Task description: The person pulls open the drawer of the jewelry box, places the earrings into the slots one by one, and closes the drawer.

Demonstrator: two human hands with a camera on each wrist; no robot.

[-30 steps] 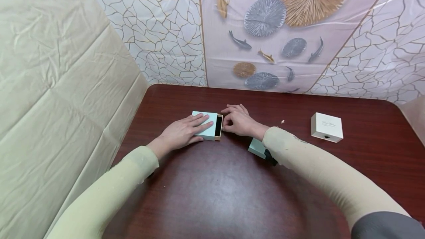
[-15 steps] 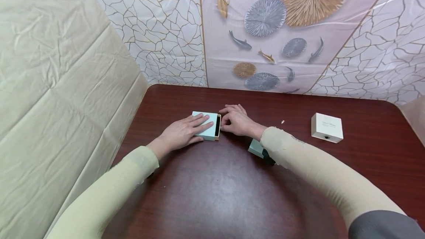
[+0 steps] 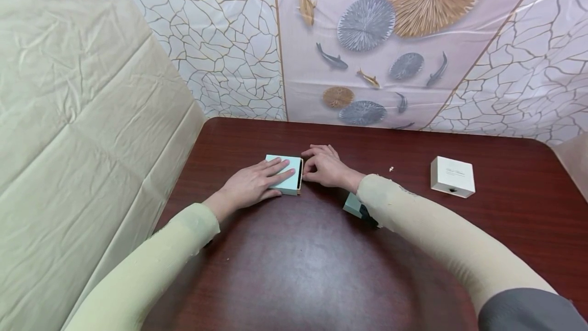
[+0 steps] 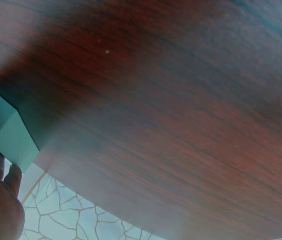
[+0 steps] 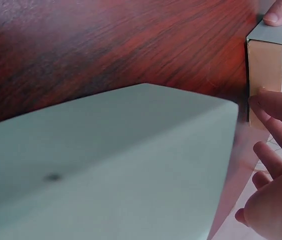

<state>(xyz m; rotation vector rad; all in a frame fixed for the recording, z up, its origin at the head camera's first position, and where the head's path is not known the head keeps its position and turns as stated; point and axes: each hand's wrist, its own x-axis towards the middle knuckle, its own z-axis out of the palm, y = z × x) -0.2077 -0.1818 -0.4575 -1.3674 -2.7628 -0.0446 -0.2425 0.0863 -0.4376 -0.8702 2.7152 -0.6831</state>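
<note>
A light blue drawer-style box (image 3: 290, 183) lies on the table, its inner drawer (image 5: 267, 65) sticking out slightly on the right. My left hand (image 3: 252, 180) rests on the sleeve with fingers spread over the top and the thumb along the near side. At the drawer's tan end, my right hand (image 3: 327, 167) presses with its fingertips. Its other fingers are loosely bent, as the right wrist view shows. A second pale green-blue box (image 3: 352, 205) with a black ribbon (image 3: 368, 217) sits partly hidden beneath my right forearm; it fills much of the right wrist view.
On the right side of the table (image 3: 294, 269) stands a white box (image 3: 452, 175) with printed lettering and a dark mark on its front. A tiny white scrap (image 3: 391, 168) lies left of it. Patterned cloth (image 3: 229, 55) hangs behind the table's far edge.
My right hand has moved a little left, and the drawer has slid further into the sleeve, narrowing the dark opening. The left hand and the sleeve have stayed in place.
</note>
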